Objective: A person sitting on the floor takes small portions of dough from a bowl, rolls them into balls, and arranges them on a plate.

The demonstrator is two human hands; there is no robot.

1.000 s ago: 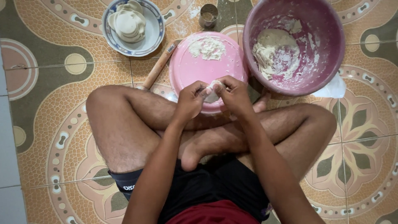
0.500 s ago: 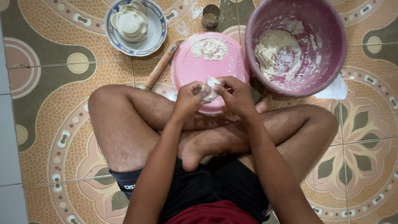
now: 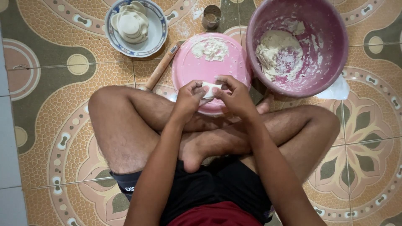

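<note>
Fingers (image 3: pixel 200 87) of both hands are pinched in close around a small white piece of dough (image 3: pixel 210 88) — the left hand (image 3: pixel 188 99) and the right hand (image 3: pixel 235 97) meet over the near edge of a round pink board (image 3: pixel 197 69), with the dough held between the fingertips just above it. Whoever this is sits cross-legged on the patterned floor tiles (image 3: pixel 54 83), knees spread wide. On the far part of the board lies a little heap of flour (image 3: pixel 210 48). A wooden rolling pin (image 3: pixel 161 67) lies tucked against the board's left side. To the right stands a big pink basin (image 3: pixel 331 54) holding a lump of dough (image 3: pixel 278 54) — its walls are smeared white. Further off sits a blue-rimmed bowl (image 3: pixel 157 35) stacked with flat dough rounds (image 3: pixel 130 23), and a small metal cup (image 3: pixel 212 16) stands beyond the board.
</note>
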